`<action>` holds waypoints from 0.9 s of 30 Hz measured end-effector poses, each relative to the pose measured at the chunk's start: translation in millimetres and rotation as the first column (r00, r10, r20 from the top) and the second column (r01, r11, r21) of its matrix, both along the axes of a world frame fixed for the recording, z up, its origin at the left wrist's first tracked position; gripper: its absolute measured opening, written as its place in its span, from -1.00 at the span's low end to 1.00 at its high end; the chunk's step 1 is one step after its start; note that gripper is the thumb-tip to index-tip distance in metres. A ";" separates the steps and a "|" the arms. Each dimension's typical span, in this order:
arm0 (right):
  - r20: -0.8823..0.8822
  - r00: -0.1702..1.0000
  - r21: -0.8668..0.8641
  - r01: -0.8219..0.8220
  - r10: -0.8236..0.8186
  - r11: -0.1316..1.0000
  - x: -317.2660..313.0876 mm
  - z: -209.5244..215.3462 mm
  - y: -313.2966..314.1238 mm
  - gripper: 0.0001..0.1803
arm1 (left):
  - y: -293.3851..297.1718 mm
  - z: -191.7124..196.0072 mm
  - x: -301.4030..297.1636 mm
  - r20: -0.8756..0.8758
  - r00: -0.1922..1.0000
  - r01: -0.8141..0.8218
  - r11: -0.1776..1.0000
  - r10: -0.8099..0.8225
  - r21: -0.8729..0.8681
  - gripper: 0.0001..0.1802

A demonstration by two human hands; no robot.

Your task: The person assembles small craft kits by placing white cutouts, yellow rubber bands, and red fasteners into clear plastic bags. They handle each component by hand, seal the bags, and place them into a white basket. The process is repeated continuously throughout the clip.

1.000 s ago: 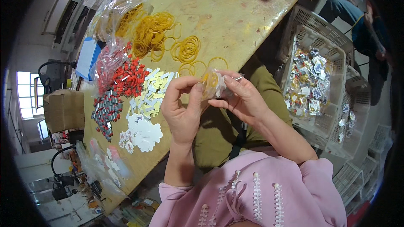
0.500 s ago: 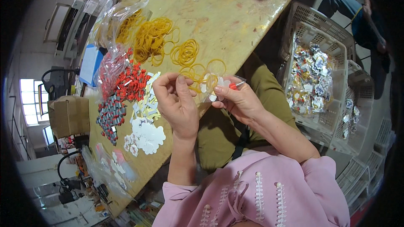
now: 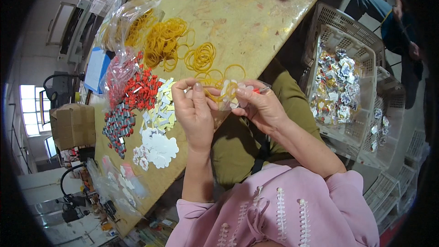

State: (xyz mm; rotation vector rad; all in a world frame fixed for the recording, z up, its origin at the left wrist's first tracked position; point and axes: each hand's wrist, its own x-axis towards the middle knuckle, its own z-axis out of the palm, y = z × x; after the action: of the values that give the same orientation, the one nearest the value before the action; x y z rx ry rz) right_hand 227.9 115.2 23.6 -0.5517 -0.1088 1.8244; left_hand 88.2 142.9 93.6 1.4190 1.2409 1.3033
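My right hand [image 3: 261, 105] pinches a small clear plastic bag [image 3: 224, 105] near the table's front edge. White flower-shaped cutouts [image 3: 226, 87] and a small red piece [image 3: 257, 91] show in or against it. My left hand [image 3: 194, 112] is curled at the bag's other side, thumb and fingertips close together around its edge and a yellow rubber band. Just beyond the fingers lie loose yellow rubber bands [image 3: 235, 71]. Left of my left hand are a stack of white cloud-shaped cards [image 3: 162, 148] and a heap of pale yellow and white strips [image 3: 165, 96].
Red parts [image 3: 141, 84], grey-and-red pieces [image 3: 118, 126] and a rubber band pile [image 3: 162, 41] cover the table's left side. A cardboard box [image 3: 72, 126] stands beyond. At right are plastic crates [image 3: 377, 48] with many filled packets [image 3: 340, 87]. Another person [image 3: 368, 7] sits at far right.
My left fingers have closed in on the near edge of the bag, which now stretches between both hands. The red piece has shifted slightly right. The piles look unchanged.
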 end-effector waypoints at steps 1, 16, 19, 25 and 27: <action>0.003 1.000 -0.011 0.010 -0.010 1.000 -0.4 -2.3 -0.6 -0.68 | -0.1 0.5 -0.2 0.031 1.000 -0.001 1.000 0.001 -0.002 -0.87; 0.038 0.996 -0.068 0.080 -0.078 0.994 -9.3 10.4 -1.1 -0.75 | 32.9 2.4 -17.0 0.084 0.992 -0.102 0.986 0.091 0.135 -0.89; 0.055 0.995 -0.071 0.088 -0.084 0.994 -7.6 10.5 -0.7 -0.73 | 45.8 -8.0 -31.2 -0.144 0.981 -0.110 0.983 0.132 0.150 -0.83; 0.074 0.991 -0.063 0.120 -0.116 0.991 -3.0 9.8 -0.6 -0.71 | 21.5 4.5 -19.1 0.066 0.998 0.039 0.953 -0.020 -0.300 -0.84; 0.079 0.989 -0.052 0.126 -0.122 0.991 -4.1 9.5 -1.0 -0.71 | 14.0 -4.7 -19.9 0.065 0.991 0.133 0.948 -0.119 -0.288 -0.88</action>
State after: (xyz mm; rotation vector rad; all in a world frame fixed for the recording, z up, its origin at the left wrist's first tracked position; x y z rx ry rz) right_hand 223.8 114.3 33.1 -0.6545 -0.0724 1.6900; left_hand 68.2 156.9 88.9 1.2281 1.2331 1.0134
